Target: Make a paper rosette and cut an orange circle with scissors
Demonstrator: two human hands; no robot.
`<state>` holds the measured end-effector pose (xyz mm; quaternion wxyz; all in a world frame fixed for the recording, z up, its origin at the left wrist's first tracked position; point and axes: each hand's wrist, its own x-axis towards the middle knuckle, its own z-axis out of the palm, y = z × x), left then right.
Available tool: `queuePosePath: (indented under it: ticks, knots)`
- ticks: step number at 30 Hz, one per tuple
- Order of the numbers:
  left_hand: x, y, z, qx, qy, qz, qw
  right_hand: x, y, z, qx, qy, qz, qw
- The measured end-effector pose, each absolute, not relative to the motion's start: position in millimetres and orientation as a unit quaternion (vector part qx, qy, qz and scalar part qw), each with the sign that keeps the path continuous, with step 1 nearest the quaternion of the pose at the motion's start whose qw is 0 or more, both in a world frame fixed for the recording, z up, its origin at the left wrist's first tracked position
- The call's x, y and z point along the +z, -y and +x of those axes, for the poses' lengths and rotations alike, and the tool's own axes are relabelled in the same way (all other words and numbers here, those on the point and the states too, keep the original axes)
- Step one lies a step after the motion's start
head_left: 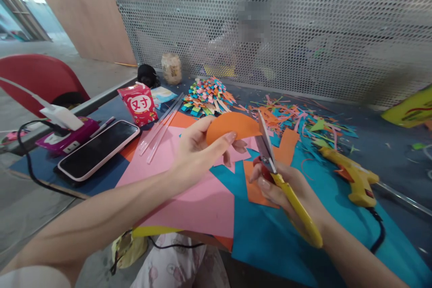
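Note:
Between the thumb and fingers of my left hand (205,144) is a piece of orange paper (232,125) with a rounded upper edge. My right hand (283,193) grips a pair of scissors (297,209) with yellow and red handles. Their blades point up and away, at the right end of the orange paper; whether they touch it I cannot tell. Below my hands lie a pink sheet (195,216), a blue sheet (266,243) and a smaller orange piece (259,189), partly behind my right hand.
A yellow glue gun (354,177) lies at the right. Behind are a pile of folded paper strips (209,94) and paper scraps (293,119). At left are a phone (99,149), a purple power strip (67,137), a red drink carton (139,104) and clear glue sticks (162,128). Perforated metal panelling (202,9) stands behind.

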<state>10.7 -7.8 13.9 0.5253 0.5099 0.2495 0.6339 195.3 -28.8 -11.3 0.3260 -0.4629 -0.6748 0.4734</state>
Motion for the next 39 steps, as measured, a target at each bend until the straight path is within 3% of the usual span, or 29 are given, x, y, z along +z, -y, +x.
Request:
queuePosePath:
  ticks: [19, 39]
  knots:
    - [12, 13, 11, 0.559, -0.277, 0.555, 0.55, -9, 31, 190, 0.513, 0.625, -0.473, 0.351]
    - [13, 6, 9, 0.616, -0.25, 0.524, 0.532, -6, 33, 190, 0.505, 0.617, -0.489, 0.354]
